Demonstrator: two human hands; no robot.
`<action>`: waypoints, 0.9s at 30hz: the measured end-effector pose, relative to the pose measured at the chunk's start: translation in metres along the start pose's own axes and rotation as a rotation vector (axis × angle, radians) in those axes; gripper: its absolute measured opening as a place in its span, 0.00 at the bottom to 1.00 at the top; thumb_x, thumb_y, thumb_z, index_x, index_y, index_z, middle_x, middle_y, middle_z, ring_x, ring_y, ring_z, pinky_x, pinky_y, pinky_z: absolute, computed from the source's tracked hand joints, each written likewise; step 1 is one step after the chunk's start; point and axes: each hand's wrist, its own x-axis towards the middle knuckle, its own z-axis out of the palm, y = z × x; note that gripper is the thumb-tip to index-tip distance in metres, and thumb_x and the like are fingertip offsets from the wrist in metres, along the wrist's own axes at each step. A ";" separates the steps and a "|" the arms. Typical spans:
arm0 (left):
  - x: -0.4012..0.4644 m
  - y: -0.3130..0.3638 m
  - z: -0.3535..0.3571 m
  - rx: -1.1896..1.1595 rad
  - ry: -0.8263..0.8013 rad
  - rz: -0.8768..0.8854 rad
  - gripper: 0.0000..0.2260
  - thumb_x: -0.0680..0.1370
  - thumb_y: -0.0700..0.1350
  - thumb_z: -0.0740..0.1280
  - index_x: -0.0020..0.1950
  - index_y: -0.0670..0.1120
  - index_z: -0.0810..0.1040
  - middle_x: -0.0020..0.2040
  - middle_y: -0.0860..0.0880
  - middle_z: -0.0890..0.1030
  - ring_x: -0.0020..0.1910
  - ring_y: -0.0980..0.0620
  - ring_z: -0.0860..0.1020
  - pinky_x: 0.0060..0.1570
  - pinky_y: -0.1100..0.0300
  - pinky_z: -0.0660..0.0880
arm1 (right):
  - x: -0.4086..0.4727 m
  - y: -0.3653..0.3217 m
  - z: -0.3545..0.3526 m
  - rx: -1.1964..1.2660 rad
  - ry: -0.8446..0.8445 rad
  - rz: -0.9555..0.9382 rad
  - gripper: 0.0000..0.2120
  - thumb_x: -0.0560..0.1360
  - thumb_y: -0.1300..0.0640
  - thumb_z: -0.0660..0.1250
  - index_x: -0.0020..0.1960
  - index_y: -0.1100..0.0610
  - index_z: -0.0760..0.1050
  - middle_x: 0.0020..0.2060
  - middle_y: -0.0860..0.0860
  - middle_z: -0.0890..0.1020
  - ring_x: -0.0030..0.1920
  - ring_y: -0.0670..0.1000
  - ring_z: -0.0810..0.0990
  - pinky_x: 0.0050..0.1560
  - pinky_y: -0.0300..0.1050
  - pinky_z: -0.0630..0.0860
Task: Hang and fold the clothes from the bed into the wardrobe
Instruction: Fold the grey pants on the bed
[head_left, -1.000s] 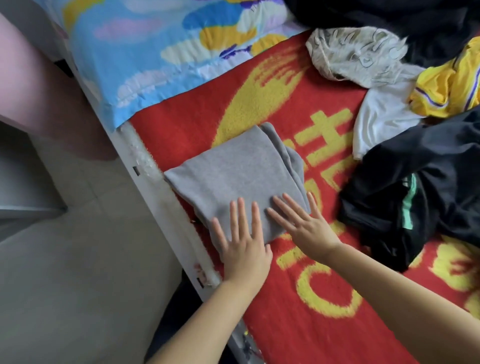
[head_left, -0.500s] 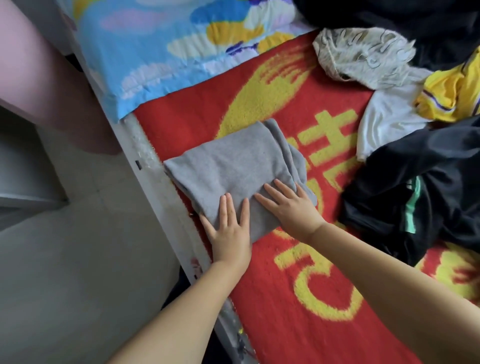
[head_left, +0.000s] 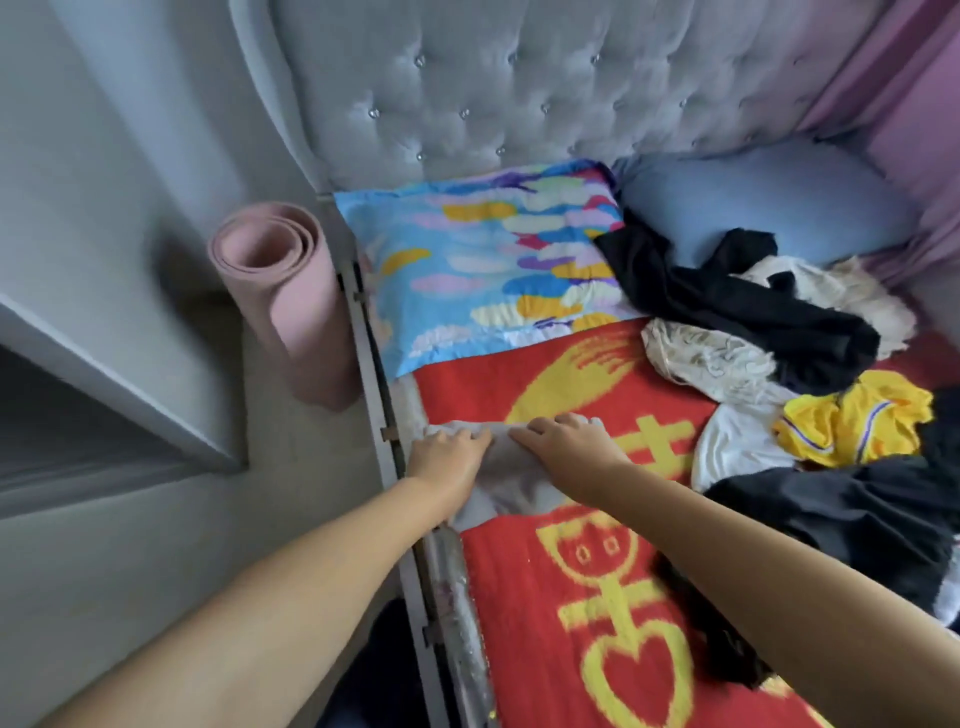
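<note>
A folded grey garment (head_left: 511, 480) lies on the red and yellow blanket (head_left: 519, 597) at the bed's left edge. My left hand (head_left: 447, 454) grips its far left part with curled fingers. My right hand (head_left: 566, 447) grips its far right part, fingers curled over the fold. Most of the garment is hidden under both hands. To the right lies a pile of loose clothes: a yellow shirt (head_left: 852, 421), a white top (head_left: 737, 447), a patterned beige piece (head_left: 706, 358) and black garments (head_left: 857, 509).
A bright patterned pillow (head_left: 483, 265) and a blue pillow (head_left: 763, 202) lie against the tufted grey headboard (head_left: 519, 88). A rolled pink mat (head_left: 291, 291) stands on the floor beside the bed frame (head_left: 387, 447). A grey furniture edge (head_left: 104, 374) juts in at left.
The camera has tilted up, so the headboard and pillows now show. Both hands slid from the garment's near edge to its far edge, and their flat fingers curled around the cloth.
</note>
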 end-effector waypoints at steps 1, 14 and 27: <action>-0.011 -0.010 -0.011 0.013 0.028 -0.020 0.16 0.80 0.41 0.58 0.67 0.50 0.64 0.64 0.45 0.73 0.62 0.41 0.73 0.52 0.51 0.72 | 0.000 -0.009 -0.015 -0.019 0.016 -0.021 0.23 0.80 0.62 0.56 0.73 0.49 0.61 0.65 0.51 0.70 0.63 0.58 0.71 0.48 0.50 0.66; -0.216 -0.229 -0.063 0.050 0.056 -0.355 0.19 0.81 0.40 0.54 0.71 0.52 0.65 0.68 0.48 0.72 0.66 0.44 0.71 0.69 0.36 0.55 | 0.055 -0.263 -0.138 -0.057 0.064 -0.315 0.25 0.78 0.59 0.59 0.73 0.46 0.60 0.65 0.53 0.71 0.64 0.59 0.70 0.64 0.56 0.69; -0.425 -0.488 -0.053 -0.055 -0.075 -0.574 0.18 0.79 0.41 0.57 0.69 0.51 0.64 0.63 0.47 0.74 0.63 0.43 0.73 0.67 0.32 0.55 | 0.107 -0.584 -0.240 0.052 -0.116 -0.587 0.15 0.80 0.54 0.60 0.65 0.50 0.73 0.57 0.54 0.79 0.57 0.57 0.78 0.57 0.49 0.73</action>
